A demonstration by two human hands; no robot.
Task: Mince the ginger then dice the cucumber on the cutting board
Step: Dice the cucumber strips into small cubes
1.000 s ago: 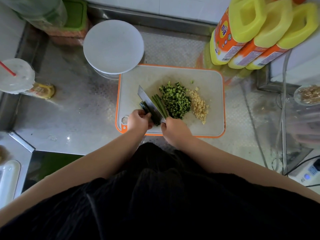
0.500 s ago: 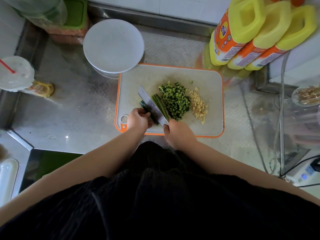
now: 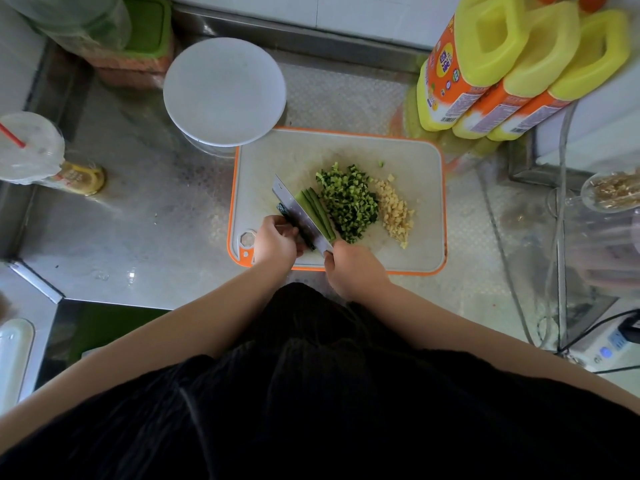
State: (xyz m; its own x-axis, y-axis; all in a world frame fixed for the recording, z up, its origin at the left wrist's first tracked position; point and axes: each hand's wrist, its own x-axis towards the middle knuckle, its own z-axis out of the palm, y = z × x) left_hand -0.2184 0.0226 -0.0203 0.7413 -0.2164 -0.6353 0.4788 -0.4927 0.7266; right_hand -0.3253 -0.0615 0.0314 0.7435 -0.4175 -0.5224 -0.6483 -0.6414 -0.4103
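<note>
At frame centre, on the orange-rimmed white cutting board (image 3: 408, 161), our right hand (image 3: 356, 268) gripped the steel cleaver (image 3: 299, 216) while our left hand (image 3: 275, 242) pinched dark-green cucumber strips (image 3: 317, 211) beside diced cucumber (image 3: 348, 202) and pale minced ginger (image 3: 394, 211).

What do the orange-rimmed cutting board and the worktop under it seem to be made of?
The orange-rimmed white cutting board looks like matte plastic: speckled white face, moulded orange edge and hanging hole. The grey metal worktop is probably stainless steel: it reflects light and shows an embossed dot pattern.

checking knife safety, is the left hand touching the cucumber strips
Touching. The head view shows the left hand with fingertips pressed on the cucumber strips beside the knife.
</note>
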